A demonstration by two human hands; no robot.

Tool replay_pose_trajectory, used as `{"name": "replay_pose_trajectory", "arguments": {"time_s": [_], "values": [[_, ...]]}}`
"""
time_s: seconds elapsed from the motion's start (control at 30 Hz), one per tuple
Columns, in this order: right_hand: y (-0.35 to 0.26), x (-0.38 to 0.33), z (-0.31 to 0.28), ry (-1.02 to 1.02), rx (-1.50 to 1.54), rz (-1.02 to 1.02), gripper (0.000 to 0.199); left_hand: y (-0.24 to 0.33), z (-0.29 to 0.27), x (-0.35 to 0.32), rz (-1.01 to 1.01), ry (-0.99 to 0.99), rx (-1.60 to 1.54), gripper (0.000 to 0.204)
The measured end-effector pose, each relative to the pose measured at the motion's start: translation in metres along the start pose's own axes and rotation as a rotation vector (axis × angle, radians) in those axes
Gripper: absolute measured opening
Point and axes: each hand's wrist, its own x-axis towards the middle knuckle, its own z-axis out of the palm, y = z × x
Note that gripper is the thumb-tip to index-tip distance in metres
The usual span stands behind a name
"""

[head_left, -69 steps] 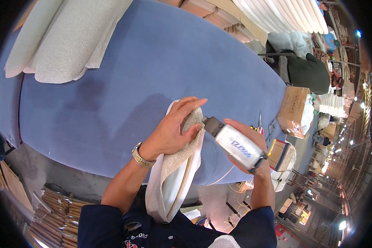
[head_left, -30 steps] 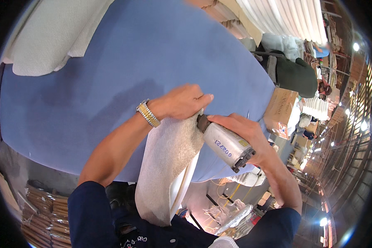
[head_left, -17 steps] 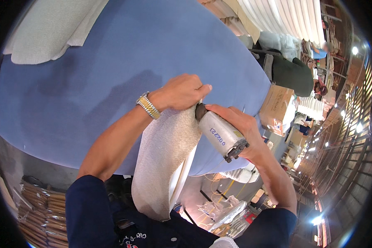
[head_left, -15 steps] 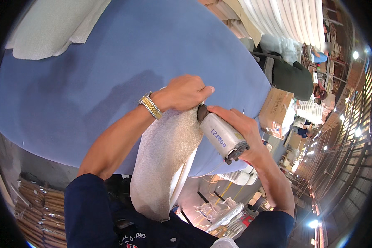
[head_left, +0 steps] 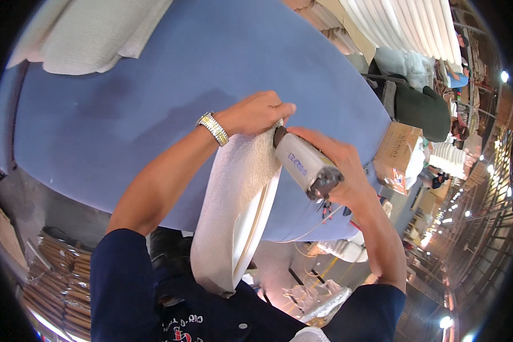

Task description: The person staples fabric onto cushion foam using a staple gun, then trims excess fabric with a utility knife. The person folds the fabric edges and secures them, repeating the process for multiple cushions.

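My left hand is closed on the upper end of a long curved upholstered piece in cream woven fabric. The piece hangs down toward my body, and its white inner side and folded fabric edge face right. My right hand grips a pneumatic staple gun with a silver cylindrical body and dark ends. The gun's dark front end meets the piece's top right edge, close to my left fingers. The gun's nose and my right fingers around its handle are mostly hidden.
A blue padded table spreads out beyond my hands, with cream fabric-covered pieces at its far left. A thin hose trails below the gun. To the right are a cardboard box and a person in dark clothing. Wrapped brown bundles stand lower left.
Both hands have risen slightly with the upholstered piece and the staple gun. The piece has turned, showing more of its white inner side. My view has shifted a little.
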Motion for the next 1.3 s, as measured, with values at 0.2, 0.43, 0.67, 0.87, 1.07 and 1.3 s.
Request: {"name": "replay_pose_trajectory", "arguments": {"time_s": [0.2,0.43,0.67,0.87,1.07,1.3], "values": [[-0.001,-0.011,0.013,0.237,0.008,-0.152,0.075,-0.004,-0.005,-0.013,-0.037,0.07,-0.03,0.065],[0.075,-0.087,0.128,0.57,0.02,0.371,0.072,0.048,-0.011,-0.031,-0.343,0.214,0.3,0.063],[0.098,-0.137,0.279,0.827,0.094,0.415,0.07,0.048,-0.023,-0.066,-0.404,0.657,0.592,0.062],[0.1,-0.136,0.319,0.934,0.026,0.341,0.072,0.217,0.008,-0.154,0.106,0.726,0.735,0.045],[0.114,-0.144,0.327,0.912,0.018,0.329,0.07,0.28,0.104,-0.223,0.374,1.029,0.764,0.054],[0.137,-0.138,0.292,0.853,0.027,0.253,0.063,0.181,0.144,-0.251,0.3,1.041,0.603,0.064]]}}
